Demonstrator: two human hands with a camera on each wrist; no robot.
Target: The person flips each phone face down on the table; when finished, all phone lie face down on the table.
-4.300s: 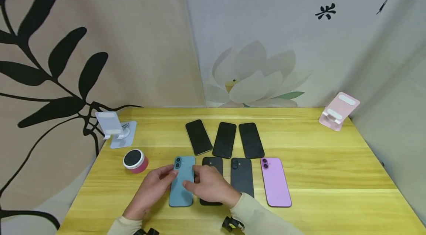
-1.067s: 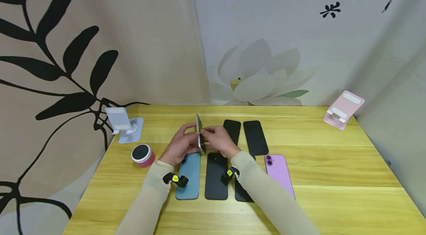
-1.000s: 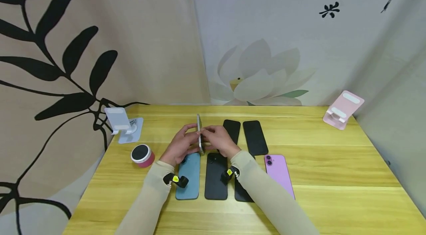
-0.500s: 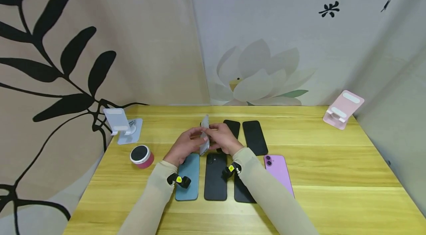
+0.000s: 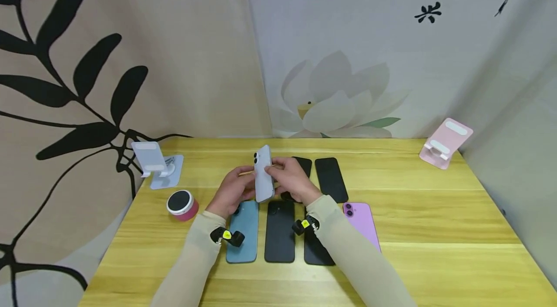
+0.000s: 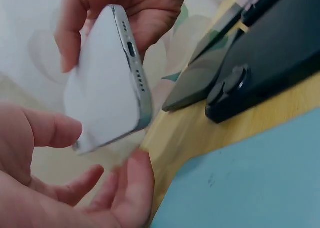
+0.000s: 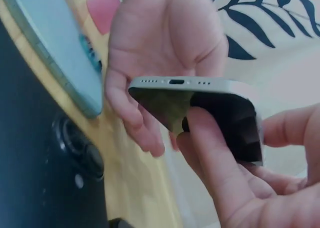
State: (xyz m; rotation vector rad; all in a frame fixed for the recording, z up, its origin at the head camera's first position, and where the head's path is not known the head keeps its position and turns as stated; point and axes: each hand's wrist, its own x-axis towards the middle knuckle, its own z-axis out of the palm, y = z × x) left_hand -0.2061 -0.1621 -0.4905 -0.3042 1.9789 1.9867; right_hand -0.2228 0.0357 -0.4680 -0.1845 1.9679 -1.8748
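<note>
A white smartphone (image 5: 263,176) is held raised and tilted above the table, its back and two lenses toward the head camera. My right hand (image 5: 296,182) pinches it, thumb on the back and fingers against the dark screen (image 7: 232,123). My left hand (image 5: 235,190) is at its other side; in the left wrist view the thumb (image 6: 55,130) is right at the phone's corner, and the other fingers are spread loosely below. Just in front lie a blue smartphone (image 5: 242,239) and a black smartphone (image 5: 280,234), backs up.
Another dark smartphone (image 5: 317,249) and a purple one (image 5: 365,225) lie under or beside the right sleeve. Two more lie screen up behind, one (image 5: 331,179) fully visible. A pale blue phone stand (image 5: 150,157) and pink-white round container (image 5: 183,205) are left; a pink stand (image 5: 446,142) is far right.
Both hands have left the blue smartphone and lifted the leftmost back-row smartphone off the table. It has turned from edge-on to show its white back, and the left fingers have loosened.
</note>
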